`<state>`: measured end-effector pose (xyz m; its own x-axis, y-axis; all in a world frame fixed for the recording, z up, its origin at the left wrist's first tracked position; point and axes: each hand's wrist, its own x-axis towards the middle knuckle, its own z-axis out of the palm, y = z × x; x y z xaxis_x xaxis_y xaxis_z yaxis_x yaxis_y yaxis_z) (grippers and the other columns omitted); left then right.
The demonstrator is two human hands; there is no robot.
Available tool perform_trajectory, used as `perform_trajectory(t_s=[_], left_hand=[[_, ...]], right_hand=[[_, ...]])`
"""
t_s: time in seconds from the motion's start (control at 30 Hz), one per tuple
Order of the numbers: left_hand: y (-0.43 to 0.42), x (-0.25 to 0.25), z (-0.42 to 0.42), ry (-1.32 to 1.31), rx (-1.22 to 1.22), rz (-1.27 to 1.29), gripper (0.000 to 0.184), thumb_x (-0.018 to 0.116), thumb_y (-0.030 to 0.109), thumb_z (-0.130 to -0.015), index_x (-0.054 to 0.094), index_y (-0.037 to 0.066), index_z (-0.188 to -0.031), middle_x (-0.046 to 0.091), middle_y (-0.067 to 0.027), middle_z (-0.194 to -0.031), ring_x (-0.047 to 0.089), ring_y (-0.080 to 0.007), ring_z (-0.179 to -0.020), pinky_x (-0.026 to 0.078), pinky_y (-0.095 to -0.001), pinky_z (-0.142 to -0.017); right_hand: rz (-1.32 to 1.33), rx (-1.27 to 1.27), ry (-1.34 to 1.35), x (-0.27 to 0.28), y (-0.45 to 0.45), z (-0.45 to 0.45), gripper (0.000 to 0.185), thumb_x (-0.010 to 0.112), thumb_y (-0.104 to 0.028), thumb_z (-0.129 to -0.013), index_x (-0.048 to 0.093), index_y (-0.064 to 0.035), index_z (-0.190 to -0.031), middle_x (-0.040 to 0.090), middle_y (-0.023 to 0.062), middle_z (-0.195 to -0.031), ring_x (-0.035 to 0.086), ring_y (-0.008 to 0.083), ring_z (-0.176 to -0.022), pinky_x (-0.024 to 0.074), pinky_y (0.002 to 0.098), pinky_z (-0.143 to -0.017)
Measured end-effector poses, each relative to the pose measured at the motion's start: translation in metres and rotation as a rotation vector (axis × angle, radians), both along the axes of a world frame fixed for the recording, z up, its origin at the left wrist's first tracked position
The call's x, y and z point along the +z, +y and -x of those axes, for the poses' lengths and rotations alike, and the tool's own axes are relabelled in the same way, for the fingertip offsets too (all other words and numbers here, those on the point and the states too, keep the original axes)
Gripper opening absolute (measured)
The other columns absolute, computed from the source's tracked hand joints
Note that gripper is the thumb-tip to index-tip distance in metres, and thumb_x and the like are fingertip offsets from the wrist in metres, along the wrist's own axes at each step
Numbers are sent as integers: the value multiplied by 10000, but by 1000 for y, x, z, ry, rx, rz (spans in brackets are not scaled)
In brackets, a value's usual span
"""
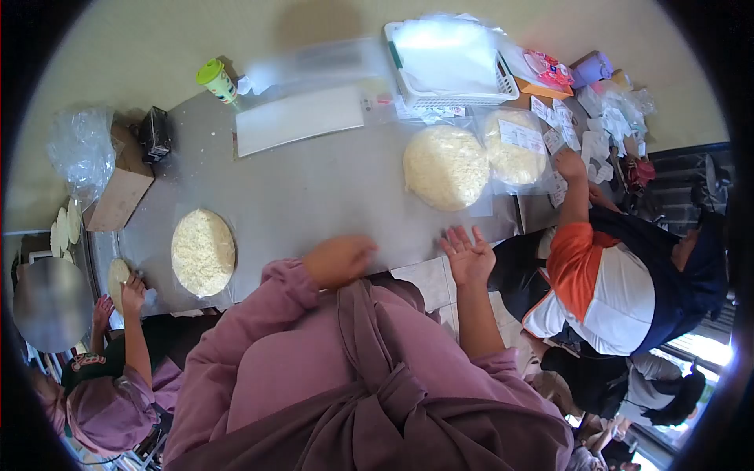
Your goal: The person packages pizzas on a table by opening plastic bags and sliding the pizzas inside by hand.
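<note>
My right hand (469,257) is palm up at the table's front edge, fingers spread and holding nothing. It is just below a round, pale, crumbly-looking flat piece (446,168) in a clear plastic bag. My left hand (339,260) hovers over the front edge in front of my body, blurred, so its fingers are hard to make out. To the left lies another pale, round, crumbly piece (203,251) on clear plastic. A bagged round piece (514,157) with a white printed label (521,136) lies at the right.
Along the back stand a green-lidded cup (216,81), a white board (300,120) and a white basket (463,100). A cardboard box (122,188) is at the left. One co-worker's hand (571,165) reaches among labels on the right; another's hand (133,296) touches a round flat piece (118,279).
</note>
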<state>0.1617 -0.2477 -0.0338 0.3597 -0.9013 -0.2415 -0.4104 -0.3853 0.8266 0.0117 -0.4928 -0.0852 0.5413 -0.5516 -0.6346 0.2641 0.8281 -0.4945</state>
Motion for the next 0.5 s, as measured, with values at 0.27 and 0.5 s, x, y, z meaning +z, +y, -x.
perform_trajectory(t_s=[0.27,0.5], left_hand=[[97,-21,-7,253,574,0,232,536,89,-825,531,13,-1044,613,-111,-942,588,-174,-897,456,-286,-787],[148,-26,19,268,946,-69,249,544,100,-822,538,14,-1056,611,-99,-950,586,-165,-886,457,-283,-774]], right_hand=[[-232,603,-842,73,6,-113,753,275,-652,-797,271,-152,-1361,292,202,-1371,250,414,-1262,188,633,-975],[-436,1100,-1085,82,58,-284,846,206,-727,-779,259,-115,-1361,300,226,-1360,264,423,-1251,200,644,-958]])
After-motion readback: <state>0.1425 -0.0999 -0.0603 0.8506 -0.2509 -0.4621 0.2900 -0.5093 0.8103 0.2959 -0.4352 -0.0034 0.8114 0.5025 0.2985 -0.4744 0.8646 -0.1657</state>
